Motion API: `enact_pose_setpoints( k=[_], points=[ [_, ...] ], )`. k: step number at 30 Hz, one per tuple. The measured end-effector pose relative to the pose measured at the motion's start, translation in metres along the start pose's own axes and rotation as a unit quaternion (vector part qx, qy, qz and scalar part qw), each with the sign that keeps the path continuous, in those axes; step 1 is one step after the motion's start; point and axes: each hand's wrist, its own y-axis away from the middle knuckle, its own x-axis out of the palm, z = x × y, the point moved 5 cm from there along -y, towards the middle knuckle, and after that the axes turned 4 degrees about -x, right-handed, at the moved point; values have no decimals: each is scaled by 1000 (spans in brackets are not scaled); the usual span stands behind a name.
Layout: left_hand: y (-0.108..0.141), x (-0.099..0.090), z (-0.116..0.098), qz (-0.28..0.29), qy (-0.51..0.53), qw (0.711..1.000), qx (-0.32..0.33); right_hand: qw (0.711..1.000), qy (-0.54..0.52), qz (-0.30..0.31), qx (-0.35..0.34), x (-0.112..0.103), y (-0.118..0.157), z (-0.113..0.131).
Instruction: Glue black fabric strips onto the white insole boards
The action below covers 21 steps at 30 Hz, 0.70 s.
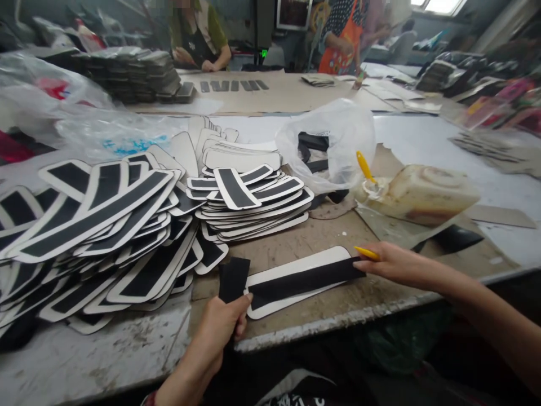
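Observation:
A white rounded panel lies near the table's front edge, with a black strip stretched lengthwise over it. My left hand is closed at the panel's left end, its thumb pressing on the strip's end there. Another black piece sticks up behind that hand; whether it joins the strip I cannot tell. At the right end, my right hand pinches the strip's other end, which overhangs the panel. A yellow stick is also held in those fingers, its other end hidden by the hand.
Heaped white panels with black strips cover the left, beside a neater stack. Behind stand a clear plastic bag with black pieces and a cut-open jug holding a yellow handle. Two people work at the far table.

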Motion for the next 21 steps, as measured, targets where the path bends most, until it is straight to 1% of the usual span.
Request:
enact_pose_setpoints(
  k=[4,9,12,15,19,21],
  points=[
    [0,-1,1,-9,-28,1000,5,999,-3,-25,33,9,-11,-5],
    [2,0,-2,-11,-44,999,8,993,76,-37,86,12,-22,-8],
    [5,0,-5,-25,-64,998,8,989,90,-31,110,12,-24,-11],
    [7,-1,-8,-31,-82,996,5,988,94,-28,121,12,-25,-11],
    [8,1,-11,-9,-97,995,0,985,102,-31,133,13,-27,-12],
    [9,2,-13,-11,-99,995,1,984,103,-30,139,14,-29,-14]
  ],
)
